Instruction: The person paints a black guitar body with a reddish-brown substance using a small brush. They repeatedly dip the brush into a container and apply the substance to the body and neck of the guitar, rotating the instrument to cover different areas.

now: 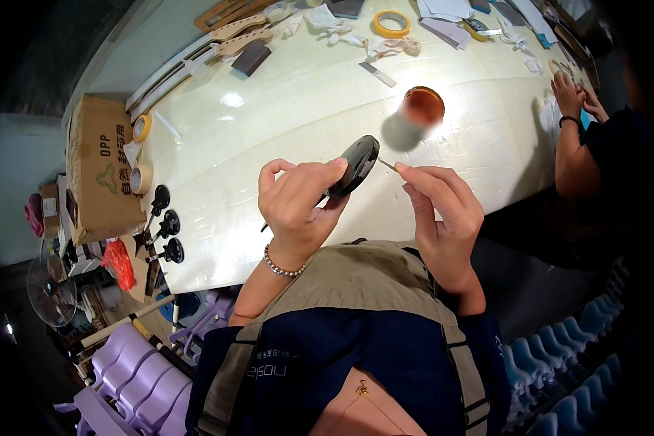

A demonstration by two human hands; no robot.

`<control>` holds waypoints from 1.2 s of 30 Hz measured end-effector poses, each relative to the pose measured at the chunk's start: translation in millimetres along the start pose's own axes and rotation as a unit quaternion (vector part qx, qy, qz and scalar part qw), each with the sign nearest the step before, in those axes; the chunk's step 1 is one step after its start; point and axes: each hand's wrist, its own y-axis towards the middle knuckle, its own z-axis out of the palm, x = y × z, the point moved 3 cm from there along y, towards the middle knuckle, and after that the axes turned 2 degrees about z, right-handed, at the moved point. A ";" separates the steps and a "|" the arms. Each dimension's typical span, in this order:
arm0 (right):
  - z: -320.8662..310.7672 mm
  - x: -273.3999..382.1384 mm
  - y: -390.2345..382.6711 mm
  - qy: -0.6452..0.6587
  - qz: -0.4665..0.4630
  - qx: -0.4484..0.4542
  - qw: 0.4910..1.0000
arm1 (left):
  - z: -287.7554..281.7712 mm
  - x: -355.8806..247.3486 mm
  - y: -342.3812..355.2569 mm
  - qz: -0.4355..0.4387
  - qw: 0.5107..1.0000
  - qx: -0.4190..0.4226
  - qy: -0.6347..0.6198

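My left hand (300, 206) is closed round a glossy black, rounded flat piece (359, 166), held tilted above the table with the thumb on its face. Between thumb and fingertips, my right hand (447, 214) pinches a thin stick-like tool (387, 165). Its tip lies close to the black piece's right edge; whether they touch I cannot tell. Beyond my hands stands an open round jar (423, 107) with reddish-brown contents, its lower part blurred.
A steel scraper blade (377, 74), yellow tape roll (392, 24) and dark block (251, 59) lie farther back. Wooden guitar necks (241, 27) line the far left. A cardboard box (98, 167) and black knob-like fittings (168, 223) flank the left edge. A co-worker's hands (575, 98) are at the right.
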 end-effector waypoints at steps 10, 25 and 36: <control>6.2 5.3 -4.5 -0.151 -0.109 -0.029 0.982 | -2.7 -3.4 -0.2 0.015 0.999 0.004 0.036; 3.5 -3.8 -4.9 -0.040 -0.019 -0.018 0.999 | 1.0 -5.4 2.4 -0.014 1.000 0.027 -0.005; 2.2 5.4 -13.7 -0.039 -0.056 0.004 0.998 | 3.7 -4.1 0.8 -0.022 1.000 0.009 -0.017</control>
